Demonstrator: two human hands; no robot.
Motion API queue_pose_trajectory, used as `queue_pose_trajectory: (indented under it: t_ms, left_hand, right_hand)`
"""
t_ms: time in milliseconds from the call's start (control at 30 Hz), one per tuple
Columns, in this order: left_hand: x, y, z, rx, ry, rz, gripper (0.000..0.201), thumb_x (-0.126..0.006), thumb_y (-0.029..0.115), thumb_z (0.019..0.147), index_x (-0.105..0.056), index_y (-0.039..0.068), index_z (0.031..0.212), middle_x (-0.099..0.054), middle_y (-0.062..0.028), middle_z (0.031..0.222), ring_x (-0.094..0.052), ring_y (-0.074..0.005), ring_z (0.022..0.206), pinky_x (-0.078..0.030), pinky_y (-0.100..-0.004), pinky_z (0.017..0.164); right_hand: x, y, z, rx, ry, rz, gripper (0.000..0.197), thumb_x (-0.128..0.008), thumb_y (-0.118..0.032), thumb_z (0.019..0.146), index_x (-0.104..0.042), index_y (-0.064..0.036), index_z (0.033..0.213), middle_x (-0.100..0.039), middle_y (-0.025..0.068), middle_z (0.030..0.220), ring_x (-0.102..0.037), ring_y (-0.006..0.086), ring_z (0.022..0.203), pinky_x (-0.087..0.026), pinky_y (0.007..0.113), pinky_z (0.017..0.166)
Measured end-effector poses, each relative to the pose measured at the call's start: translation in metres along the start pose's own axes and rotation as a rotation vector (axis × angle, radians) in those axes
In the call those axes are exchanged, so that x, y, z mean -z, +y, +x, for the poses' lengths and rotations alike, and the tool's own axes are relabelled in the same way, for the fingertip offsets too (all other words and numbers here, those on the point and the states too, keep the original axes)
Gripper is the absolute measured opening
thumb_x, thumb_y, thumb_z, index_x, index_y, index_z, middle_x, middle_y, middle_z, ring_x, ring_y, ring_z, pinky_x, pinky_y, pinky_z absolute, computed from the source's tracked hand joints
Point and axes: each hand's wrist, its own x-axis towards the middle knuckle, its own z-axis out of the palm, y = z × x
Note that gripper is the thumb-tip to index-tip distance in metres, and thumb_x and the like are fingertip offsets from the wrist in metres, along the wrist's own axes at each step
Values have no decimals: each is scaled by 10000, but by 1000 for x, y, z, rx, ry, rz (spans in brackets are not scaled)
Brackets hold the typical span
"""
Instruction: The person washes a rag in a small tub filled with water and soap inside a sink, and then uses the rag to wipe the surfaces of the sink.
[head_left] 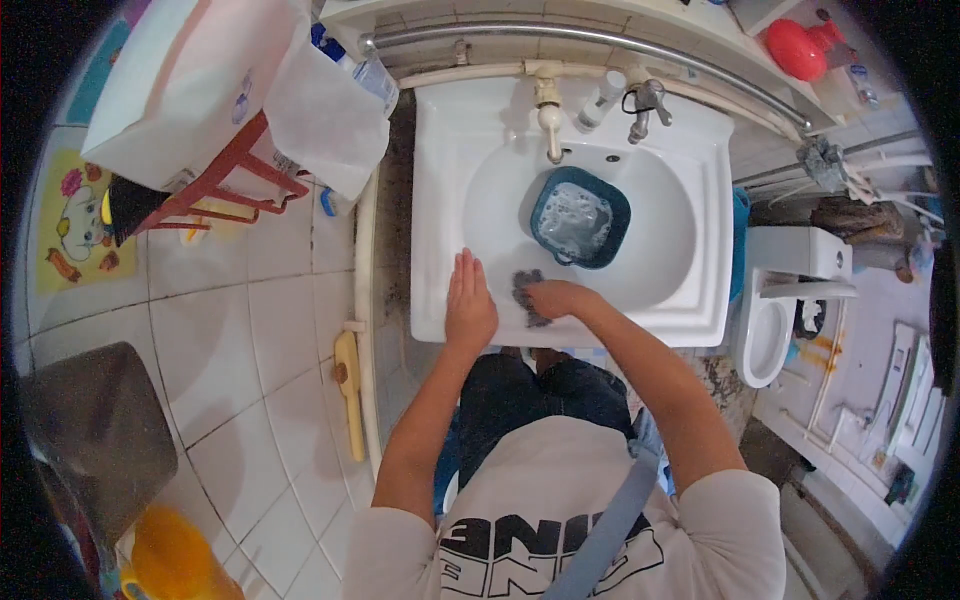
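Observation:
My right hand (556, 299) is closed on a dark grey scrubbing cloth (528, 297), pressed to the front rim of the white sink (455, 200). To its left, my left hand (470, 305) lies with its fingers stretched out on the sink's front left corner, holding nothing. Inside the bowl stands a dark teal square basin (622, 212) with foamy, soapy water (573, 222) in it. Behind the basin are a cream tap (549, 115) and a metal tap (645, 108). A white tube (600, 100) is propped between the taps.
A metal rail (590, 32) runs along the wall behind the sink. On the right are a white toilet (768, 330) and a blue container (740, 240). A red item (797, 50) rests on the upper right shelf. A yellow wooden-looking brush (347, 390) hangs on the left tiles.

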Motion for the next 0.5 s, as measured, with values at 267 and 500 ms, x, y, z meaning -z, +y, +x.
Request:
queue_pose_trajectory:
  t_ms: [267,500]
  left_hand:
    - [-17,22,-22,-29,-13,-77,595,-486,5,784,-313,-81,1346,-243,-250,1449,-206,-356,1367,-175,-461,1103]
    - [7,43,-7,92,-91,-20,727,-489,-51,755,-195,-23,1419,-189,-170,1493,-153,-285,1395,-36,-533,1104]
  right_hand:
    - [-51,-25,23,76,627,440,444,-406,-99,875,-380,155,1238,-334,398,1293,-342,460,1234,-297,424,1043]
    - [-10,-27,30,3,669,319,512,-407,-111,924,-240,105,1357,-226,320,1418,-242,395,1334,-249,367,1089]
